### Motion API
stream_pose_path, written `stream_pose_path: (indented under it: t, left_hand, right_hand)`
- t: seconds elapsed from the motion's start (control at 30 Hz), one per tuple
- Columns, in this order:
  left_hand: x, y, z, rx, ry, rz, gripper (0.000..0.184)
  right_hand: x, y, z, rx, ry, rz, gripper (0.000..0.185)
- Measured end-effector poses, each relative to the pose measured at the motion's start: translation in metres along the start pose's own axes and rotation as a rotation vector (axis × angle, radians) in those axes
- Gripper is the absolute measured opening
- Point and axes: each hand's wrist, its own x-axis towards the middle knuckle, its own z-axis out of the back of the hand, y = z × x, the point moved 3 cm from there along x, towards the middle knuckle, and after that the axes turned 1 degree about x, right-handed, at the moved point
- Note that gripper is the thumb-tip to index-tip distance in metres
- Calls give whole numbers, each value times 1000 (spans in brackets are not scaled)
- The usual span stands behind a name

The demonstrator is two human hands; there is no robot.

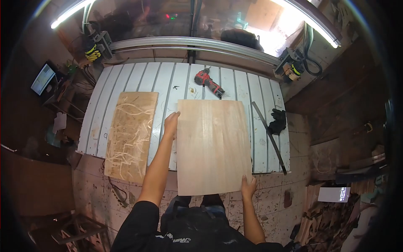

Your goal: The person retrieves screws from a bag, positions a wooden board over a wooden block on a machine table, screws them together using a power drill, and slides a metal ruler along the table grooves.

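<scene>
A plain, pale plywood board (213, 147) is held up in front of my body, over the near edge of the slatted white table (138, 75). My left hand (172, 122) grips its left edge near the top corner. Low on the opposite edge, my right hand (248, 187) is closed around the board near its bottom corner. The fingers behind the board are hidden. To the left lies a second, browner board (131, 134) with curved and scribbled pale marks, its near end past the table edge. Beyond the held board rests a red and black cordless drill (209, 82).
A long dark metal bar (268, 136) lies at the table's right side, beside black gloves (277, 122). A metal gantry rail (193, 42) spans the far end. At left stands a monitor (43, 79); wood offcuts (323, 222) are piled at lower right.
</scene>
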Motion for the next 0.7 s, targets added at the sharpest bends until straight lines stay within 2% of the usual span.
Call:
stream_pose_path:
  t: [0.07,0.13,0.2,0.23,0.27,0.3,0.37,0.4,0.43,0.5,0.57,0.6,0.63,0.67,0.7]
  left_hand:
    - [-14,-1,4,-196,36,-22,57]
    - [-55,5,19,-365,34,-87,51]
    - [-96,32,58,-241,-183,-240,47]
    - [-128,44,83,-26,-453,-310,52]
    - [-145,76,113,237,-790,-280,68]
    - [-161,89,144,144,-925,-108,75]
    - [-194,117,201,-125,-1192,212,88]
    - [-198,143,233,-296,-1205,350,89]
    - [-198,163,256,-294,-1201,346,89]
    - [-176,194,273,-809,-575,252,85]
    - [-159,186,266,-874,-540,167,81]
    - [-154,179,263,-942,-503,93,77]
    - [-155,167,259,-939,-502,81,77]
    - [-159,156,260,-825,-658,163,73]
    - [-160,145,261,-706,-807,241,69]
  right_hand:
    - [-10,-4,-5,-2,-50,-24,55]
    - [-17,6,1,25,6,-36,54]
    - [-18,6,2,52,53,-52,52]
    - [-18,1,-1,16,57,-29,50]
    - [-21,-4,-3,-19,57,-12,48]
    - [-24,-1,1,-15,45,-22,48]
    - [-34,19,8,184,113,-192,48]
    - [-34,14,7,190,104,-197,48]
    - [-31,10,2,221,92,-174,48]
    - [-30,7,2,262,84,-151,49]
    - [-27,12,6,308,213,-182,56]
    - [-23,12,8,317,218,-182,56]
    - [-17,11,12,167,140,-195,57]
    - [-12,11,14,22,58,-205,58]
    - [-11,15,13,42,56,-202,58]
